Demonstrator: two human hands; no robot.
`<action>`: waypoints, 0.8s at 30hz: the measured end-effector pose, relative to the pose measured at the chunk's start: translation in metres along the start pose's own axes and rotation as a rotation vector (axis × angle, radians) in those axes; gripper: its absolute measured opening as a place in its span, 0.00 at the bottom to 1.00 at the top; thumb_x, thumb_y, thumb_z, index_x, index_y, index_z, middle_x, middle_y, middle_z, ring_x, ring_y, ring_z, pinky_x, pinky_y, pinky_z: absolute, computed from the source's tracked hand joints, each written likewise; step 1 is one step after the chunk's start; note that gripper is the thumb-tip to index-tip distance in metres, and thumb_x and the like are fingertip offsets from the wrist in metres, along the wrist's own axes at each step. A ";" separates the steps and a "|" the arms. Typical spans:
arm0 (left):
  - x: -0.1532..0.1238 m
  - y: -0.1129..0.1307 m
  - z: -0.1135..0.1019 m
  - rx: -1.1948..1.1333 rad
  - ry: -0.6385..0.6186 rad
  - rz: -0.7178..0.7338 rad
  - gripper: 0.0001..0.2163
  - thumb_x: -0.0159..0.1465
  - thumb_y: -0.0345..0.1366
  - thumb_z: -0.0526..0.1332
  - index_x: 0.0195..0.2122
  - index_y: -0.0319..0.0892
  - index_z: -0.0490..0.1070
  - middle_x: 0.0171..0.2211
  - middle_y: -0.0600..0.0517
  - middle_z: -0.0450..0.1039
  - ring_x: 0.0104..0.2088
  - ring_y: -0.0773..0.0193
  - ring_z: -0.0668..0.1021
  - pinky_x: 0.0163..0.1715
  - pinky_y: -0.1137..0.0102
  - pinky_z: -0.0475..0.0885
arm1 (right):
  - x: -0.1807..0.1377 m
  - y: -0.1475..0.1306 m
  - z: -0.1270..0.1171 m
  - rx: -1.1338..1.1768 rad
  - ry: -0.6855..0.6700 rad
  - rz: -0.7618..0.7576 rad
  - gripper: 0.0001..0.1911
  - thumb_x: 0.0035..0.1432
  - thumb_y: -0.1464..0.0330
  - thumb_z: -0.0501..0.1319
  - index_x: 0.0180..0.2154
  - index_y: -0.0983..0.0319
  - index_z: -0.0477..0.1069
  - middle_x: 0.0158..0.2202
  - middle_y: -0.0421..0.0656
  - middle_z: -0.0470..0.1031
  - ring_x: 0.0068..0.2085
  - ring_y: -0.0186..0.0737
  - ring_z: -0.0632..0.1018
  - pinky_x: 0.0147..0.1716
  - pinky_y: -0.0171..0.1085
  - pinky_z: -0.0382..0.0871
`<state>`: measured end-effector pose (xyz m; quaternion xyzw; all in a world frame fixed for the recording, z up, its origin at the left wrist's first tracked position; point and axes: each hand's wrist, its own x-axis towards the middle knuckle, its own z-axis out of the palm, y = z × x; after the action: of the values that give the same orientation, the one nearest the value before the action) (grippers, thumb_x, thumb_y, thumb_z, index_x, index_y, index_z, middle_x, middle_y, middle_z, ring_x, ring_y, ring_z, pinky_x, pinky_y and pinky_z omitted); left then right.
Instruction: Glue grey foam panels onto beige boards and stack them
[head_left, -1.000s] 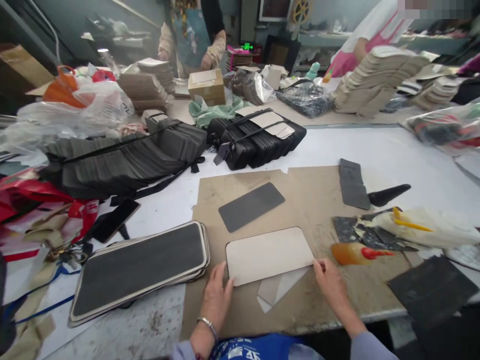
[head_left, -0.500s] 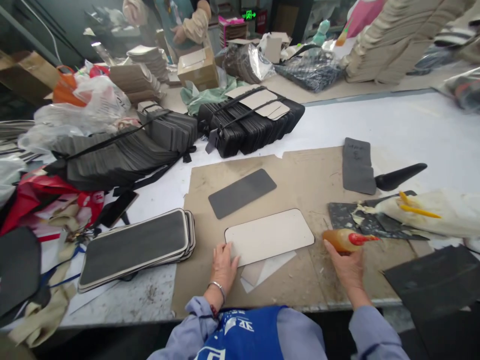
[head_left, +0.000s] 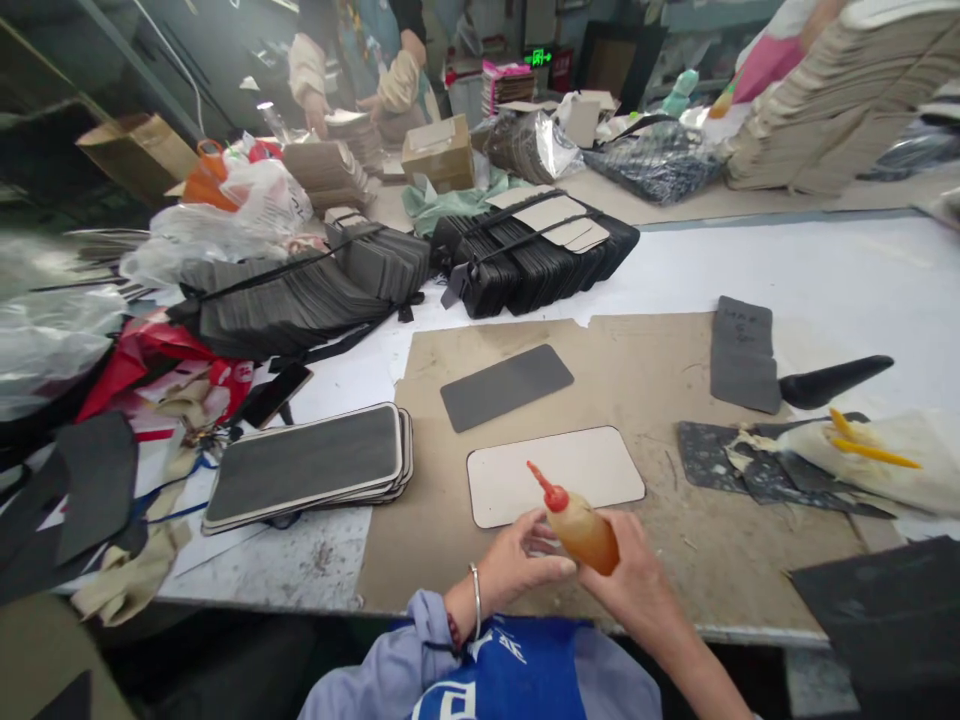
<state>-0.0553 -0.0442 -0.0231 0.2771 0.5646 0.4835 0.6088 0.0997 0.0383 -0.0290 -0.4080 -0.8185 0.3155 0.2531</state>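
My right hand (head_left: 634, 575) is wrapped round a squeeze bottle (head_left: 579, 530) of amber liquid, its red nozzle tilted up and to the left. Close to the bottle's left side, my left hand (head_left: 517, 560) is open, thumb and fingers apart and curved; whether it touches the bottle I cannot tell. Just beyond both hands lies a white rounded panel (head_left: 517, 470) with a thin dark edge, partly covered by the nozzle. A plain grey rounded piece (head_left: 507, 387) rests farther back on the brown cardboard sheet (head_left: 637, 350).
At left is a stack of grey panels (head_left: 307, 465) with pale rims. Behind stand strapped bundles of black pieces (head_left: 517, 270) and grey pieces (head_left: 292, 300). A black-handled tool (head_left: 836, 380) and glue-stained scraps (head_left: 712, 455) lie at right. Across the table, a person (head_left: 367, 70) handles stacked sheets.
My right hand has brought the bottle left, in front of the white panel, and turned its nozzle up. My left hand has let go of the panel's corner and moved right toward the bottle.
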 end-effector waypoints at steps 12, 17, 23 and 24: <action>-0.014 0.024 -0.011 0.026 0.016 -0.003 0.21 0.54 0.48 0.60 0.43 0.39 0.68 0.31 0.50 0.71 0.30 0.64 0.73 0.27 0.72 0.66 | -0.013 -0.041 0.021 0.421 0.150 0.446 0.33 0.42 0.51 0.63 0.48 0.60 0.61 0.45 0.47 0.69 0.43 0.47 0.73 0.41 0.42 0.68; -0.014 -0.011 -0.056 0.992 0.257 0.219 0.14 0.54 0.37 0.64 0.41 0.39 0.69 0.43 0.43 0.70 0.45 0.53 0.71 0.46 0.58 0.65 | 0.007 -0.036 0.033 0.121 0.198 0.225 0.31 0.42 0.50 0.63 0.45 0.61 0.63 0.44 0.48 0.68 0.45 0.49 0.70 0.47 0.49 0.63; -0.018 -0.047 -0.105 1.287 0.184 0.487 0.18 0.55 0.32 0.63 0.48 0.45 0.66 0.53 0.44 0.64 0.56 0.54 0.64 0.55 0.55 0.57 | 0.022 -0.040 0.048 -0.102 0.194 -0.145 0.21 0.53 0.55 0.57 0.45 0.60 0.63 0.42 0.48 0.67 0.44 0.47 0.69 0.46 0.49 0.64; -0.017 -0.051 -0.108 1.279 0.188 0.516 0.18 0.55 0.32 0.62 0.48 0.46 0.66 0.53 0.45 0.64 0.56 0.55 0.64 0.55 0.55 0.57 | 0.023 -0.042 0.051 -0.117 0.183 -0.176 0.20 0.54 0.56 0.57 0.45 0.59 0.63 0.42 0.48 0.66 0.44 0.46 0.69 0.46 0.49 0.64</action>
<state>-0.1430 -0.1014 -0.0833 0.6636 0.7050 0.2070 0.1404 0.0318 0.0223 -0.0292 -0.3760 -0.8415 0.2052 0.3292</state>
